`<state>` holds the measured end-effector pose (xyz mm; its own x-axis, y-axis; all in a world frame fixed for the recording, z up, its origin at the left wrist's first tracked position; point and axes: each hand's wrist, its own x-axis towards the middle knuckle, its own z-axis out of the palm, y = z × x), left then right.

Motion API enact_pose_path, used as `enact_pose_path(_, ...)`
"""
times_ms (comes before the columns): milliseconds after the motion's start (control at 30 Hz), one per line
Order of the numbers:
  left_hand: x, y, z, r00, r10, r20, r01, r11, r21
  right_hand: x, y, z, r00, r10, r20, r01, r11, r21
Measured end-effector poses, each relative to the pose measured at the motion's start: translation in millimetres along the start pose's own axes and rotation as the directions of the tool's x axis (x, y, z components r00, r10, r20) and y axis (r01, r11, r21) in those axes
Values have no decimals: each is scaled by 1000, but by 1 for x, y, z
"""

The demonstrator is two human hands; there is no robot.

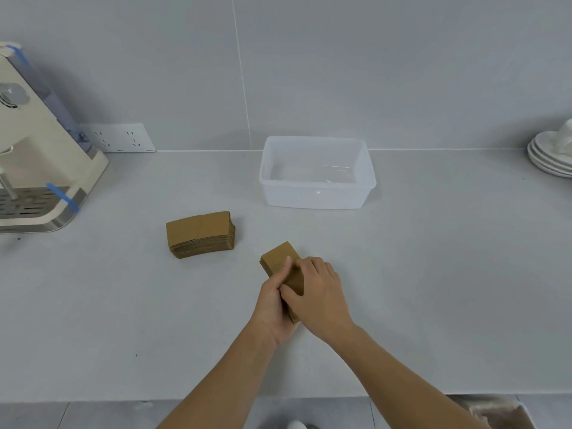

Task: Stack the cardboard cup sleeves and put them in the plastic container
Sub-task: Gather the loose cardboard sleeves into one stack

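Observation:
A bundle of brown cardboard cup sleeves (280, 257) is clamped between both hands near the middle of the counter. My left hand (274, 308) grips it from the left with the thumb along its top. My right hand (322, 297) covers its right side and top. A second, neat stack of sleeves (201, 233) lies flat on the counter to the left, apart from both hands. The clear plastic container (317, 196) stands open and without anything inside, behind the hands near the wall.
A cream coffee machine (34, 156) stands at the far left by a wall socket (123, 139). White saucers with a cup (552, 153) are stacked at the far right. The counter's front edge (123, 400) runs below my forearms.

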<state>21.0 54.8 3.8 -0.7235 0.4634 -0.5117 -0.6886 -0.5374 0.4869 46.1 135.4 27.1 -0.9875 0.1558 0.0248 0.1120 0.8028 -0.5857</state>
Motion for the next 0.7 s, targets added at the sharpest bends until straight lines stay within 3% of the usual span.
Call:
enact_pose_path(367,2,-4,-1,996,47,-71,-50,998,-39,1,5,-6,996,-69,55,69,998,5)
enact_pose_path(567,1,2,-3,988,125,-87,-130,990,-52,3,5,-15,998,-52,31,47,988,148)
enact_pose_path(700,1,8,-6,974,199,-113,-207,976,-68,4,9,-20,995,66,79,-88,947,308)
